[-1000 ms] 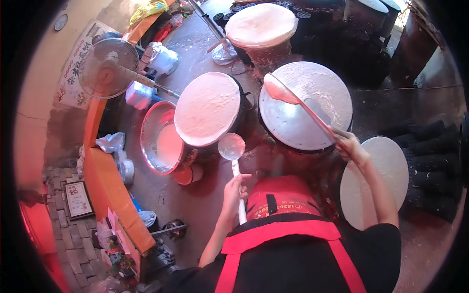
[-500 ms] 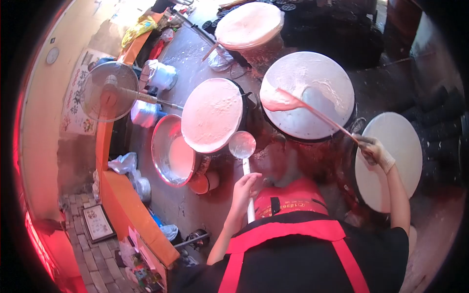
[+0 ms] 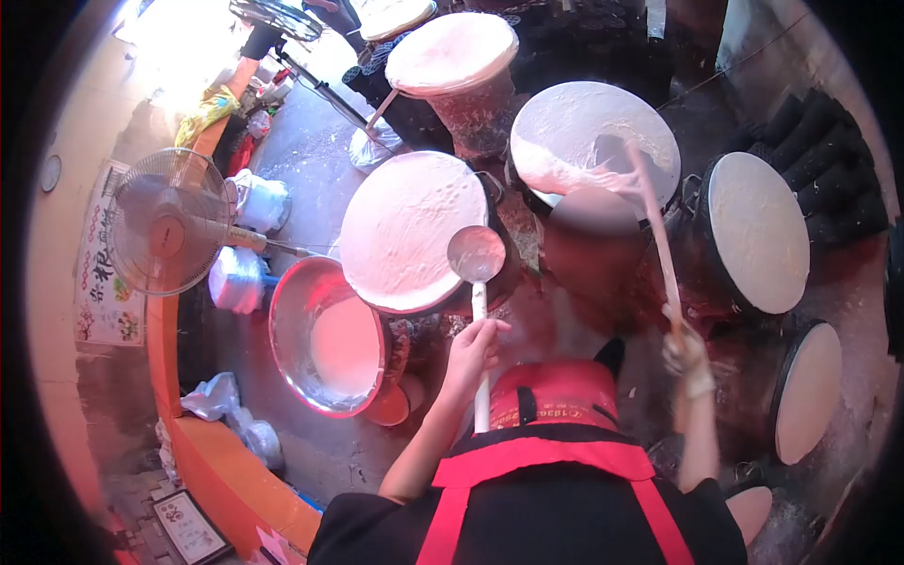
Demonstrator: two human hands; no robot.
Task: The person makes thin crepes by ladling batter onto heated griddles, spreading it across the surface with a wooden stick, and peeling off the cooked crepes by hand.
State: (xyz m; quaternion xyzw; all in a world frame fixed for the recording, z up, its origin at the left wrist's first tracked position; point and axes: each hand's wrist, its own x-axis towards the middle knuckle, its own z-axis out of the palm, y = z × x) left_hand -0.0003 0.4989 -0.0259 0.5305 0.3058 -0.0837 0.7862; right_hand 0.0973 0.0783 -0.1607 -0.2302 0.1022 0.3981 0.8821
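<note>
My left hand (image 3: 474,356) is closed round the white handle of a ladle (image 3: 476,254). The ladle's bowl hangs over the near right edge of a round griddle (image 3: 411,231) covered with a pale batter layer. At right, my right hand (image 3: 688,360), in a pale glove and blurred, grips a long wooden spreader (image 3: 657,226). Its far end reaches the right part of another round griddle (image 3: 650,118). Wet batter (image 3: 570,175) lies thick along that griddle's near left side, while a bare grey patch shows near the spreader's tip.
A metal basin (image 3: 282,311) of pale batter stands left of the ladle. More round griddles (image 3: 759,233) stand at right, and another (image 3: 452,52) at the back. A standing fan (image 3: 165,226) is at left. Dark cylinders (image 3: 829,179) are stacked at far right.
My right hand has drawn in toward my body, and the spreader has swung from slanting left to nearly upright. Batter has shifted along the griddle's near side. The left hand still holds the ladle.
</note>
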